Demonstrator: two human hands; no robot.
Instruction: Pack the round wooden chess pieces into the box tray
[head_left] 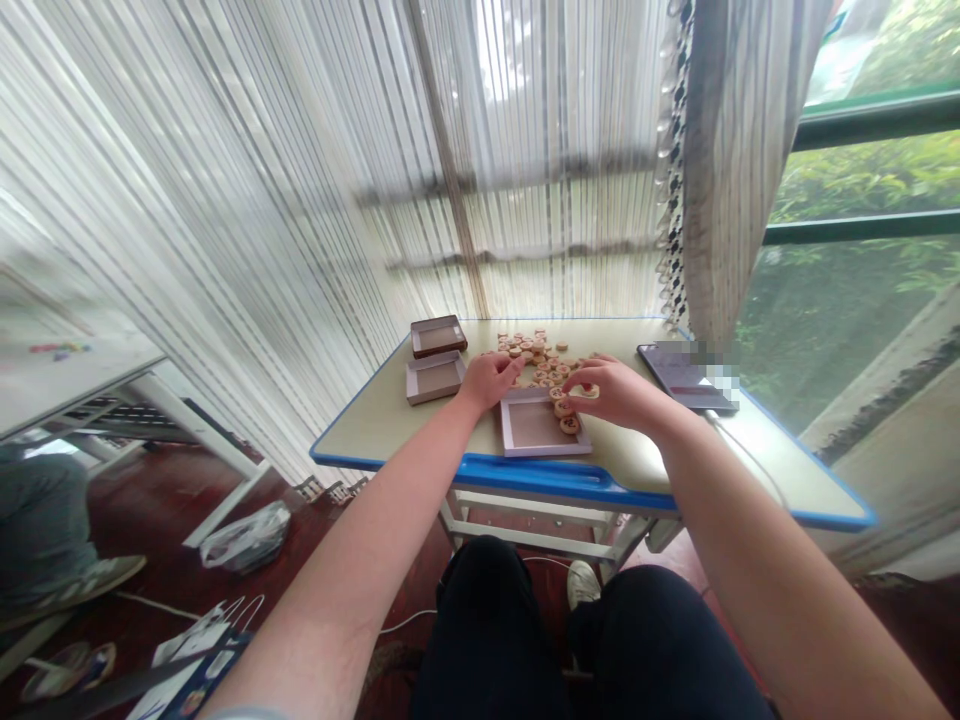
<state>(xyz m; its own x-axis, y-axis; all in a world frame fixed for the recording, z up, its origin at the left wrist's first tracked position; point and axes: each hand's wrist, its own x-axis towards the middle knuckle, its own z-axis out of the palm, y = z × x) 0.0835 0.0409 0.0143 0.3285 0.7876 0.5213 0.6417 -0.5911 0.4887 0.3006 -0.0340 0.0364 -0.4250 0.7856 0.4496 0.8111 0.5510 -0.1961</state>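
Several round wooden game pieces point(536, 352) lie scattered on a small desk point(390, 420) with a blue edge. My left hand point(489, 379) rests curled at the left side of the pile, fingertips touching the pieces. My right hand point(609, 390) pinches one round piece point(588, 391) over the right end of a shallow white tray point(534, 426). Two or three pieces point(568, 417) lie in that tray's right corner.
Two brown box halves point(436, 336) point(434, 377) sit at the desk's left. A phone point(686, 377) with a cable lies at the right. Striped curtains and a window stand behind. Bags and another person's shoe lie on the floor to the left.
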